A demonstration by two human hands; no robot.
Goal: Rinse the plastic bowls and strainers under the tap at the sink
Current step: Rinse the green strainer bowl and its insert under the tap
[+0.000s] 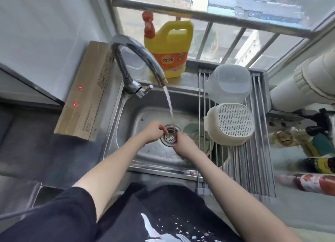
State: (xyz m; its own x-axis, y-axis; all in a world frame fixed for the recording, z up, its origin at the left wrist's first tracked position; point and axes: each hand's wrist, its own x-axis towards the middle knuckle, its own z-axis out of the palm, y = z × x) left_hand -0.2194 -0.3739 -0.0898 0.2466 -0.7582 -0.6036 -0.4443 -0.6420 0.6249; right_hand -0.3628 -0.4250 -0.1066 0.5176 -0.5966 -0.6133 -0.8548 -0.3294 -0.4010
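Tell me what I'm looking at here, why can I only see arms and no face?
The camera sits on a person's head and looks down, so you see only their two arms and dark shirt. There is no machine here, just a person at a kitchen sink. Water runs from the tap into it. The left hand and right hand are both down at the round metal drain, fingers curled at its rim; whether they grip it is hard to tell. On a wire rack over the sink's right side lie a clear bowl and a white strainer, both upside down. Something green lies under the rack. A yellow soap jug stands by the window.
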